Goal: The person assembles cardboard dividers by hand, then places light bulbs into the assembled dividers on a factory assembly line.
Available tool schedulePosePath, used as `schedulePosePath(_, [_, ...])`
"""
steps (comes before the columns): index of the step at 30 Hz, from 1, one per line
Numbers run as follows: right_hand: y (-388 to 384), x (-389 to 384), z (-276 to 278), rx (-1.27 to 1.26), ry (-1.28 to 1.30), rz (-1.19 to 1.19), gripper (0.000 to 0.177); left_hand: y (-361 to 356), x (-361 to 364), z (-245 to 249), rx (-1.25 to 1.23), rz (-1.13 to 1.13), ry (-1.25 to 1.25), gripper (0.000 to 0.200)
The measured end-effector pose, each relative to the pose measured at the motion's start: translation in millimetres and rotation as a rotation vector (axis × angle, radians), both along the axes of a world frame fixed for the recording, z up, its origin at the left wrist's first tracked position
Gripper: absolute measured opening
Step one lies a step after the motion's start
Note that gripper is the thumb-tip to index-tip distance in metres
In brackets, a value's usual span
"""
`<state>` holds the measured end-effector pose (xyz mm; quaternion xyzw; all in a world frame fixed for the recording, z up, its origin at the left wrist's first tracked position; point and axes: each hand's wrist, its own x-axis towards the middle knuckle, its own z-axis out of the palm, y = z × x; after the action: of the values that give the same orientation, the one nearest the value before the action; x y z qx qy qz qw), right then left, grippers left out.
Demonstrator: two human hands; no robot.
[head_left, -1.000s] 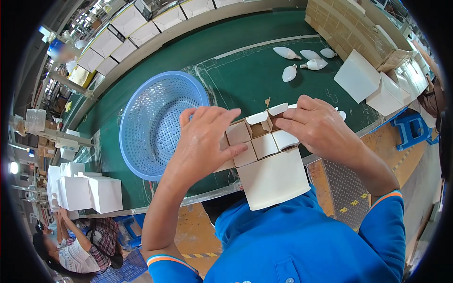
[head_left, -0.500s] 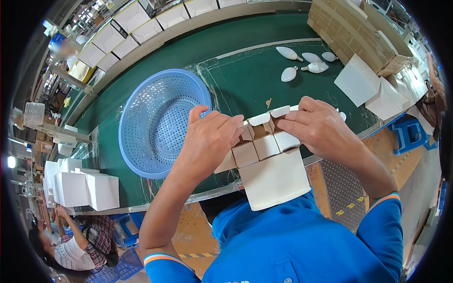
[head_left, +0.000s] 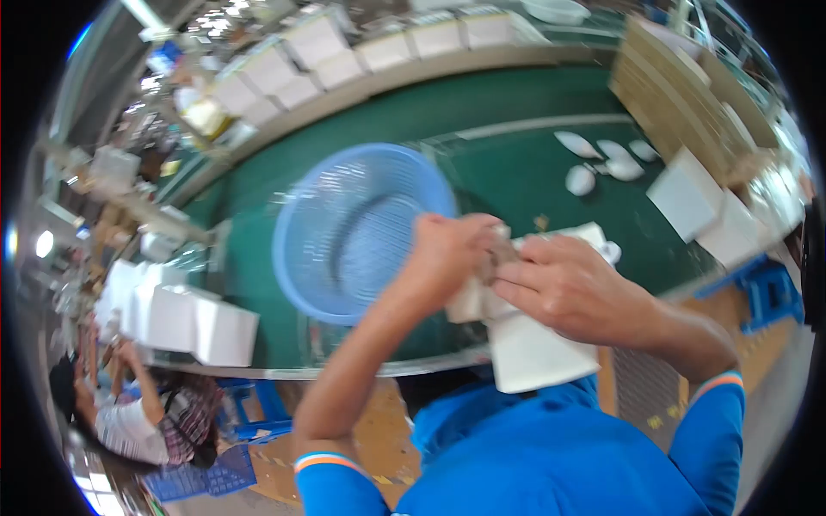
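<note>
Looks like a workshop in a factory. Can be recognised by the long green bench (head_left: 508,182), carrying loose bulbs (head_left: 581,180), a big carton (head_left: 675,112) and a cluster of white boxes (head_left: 168,314). Shows, beyond the bench, a long row of white pieces (head_left: 385,53), too blurred to name exactly. Includes also another person (head_left: 129,430) near the left end, blue stools (head_left: 768,297), a lit lamp (head_left: 45,243), and an orange floor (head_left: 366,430) bearing yellow markings (head_left: 663,418), typical for industrial halls.
</note>
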<state>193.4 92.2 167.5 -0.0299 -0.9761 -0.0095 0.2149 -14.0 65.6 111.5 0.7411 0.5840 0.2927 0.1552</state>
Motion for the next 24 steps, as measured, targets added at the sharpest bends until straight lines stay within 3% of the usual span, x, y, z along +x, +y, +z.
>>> schedulePosePath(1, [0.5,-5.1,-1.6,0.036,-0.085,-0.006,0.019,5.3,-6.2,-13.9,0.177,-0.144,0.123,0.017])
schedulePosePath(3, [2.0,-20.2,-5.0,0.091,-0.135,0.039,0.015,5.6,-4.7,-2.6,0.247,-0.170,0.196,0.014])
schedulePosePath(6, [1.8,-26.3,-6.4,0.097,-0.055,0.035,0.014,7.3,-4.9,-6.5,0.238,-0.091,0.022,0.015])
schedulePosePath(9, [5.2,-23.1,-3.9,0.157,-0.130,-0.014,0.012,8.9,1.2,-5.8,0.265,-0.050,-0.128,0.017])
schedulePosePath(13, [6.7,-23.0,-3.6,0.184,-0.177,-0.019,0.010,7.5,-1.4,-5.8,0.164,-0.032,-0.132,0.017])
schedulePosePath(17, [9.8,-19.0,-3.4,0.220,-0.135,-0.033,0.008,13.5,0.3,-20.2,0.411,-0.002,0.025,0.019])
schedulePosePath(19, [13.1,-10.2,-2.4,0.199,-0.164,-0.041,0.010,7.4,3.9,-5.4,0.183,0.086,-0.030,0.022])
schedulePosePath(22, [11.4,-0.6,-6.8,0.206,-0.153,-0.074,0.011,-2.6,8.3,3.1,0.313,0.084,-0.068,0.020])
schedulePosePath(24, [14.6,3.4,-13.3,0.224,-0.102,-0.076,0.011,-9.2,6.8,12.3,0.497,0.070,0.079,0.021])
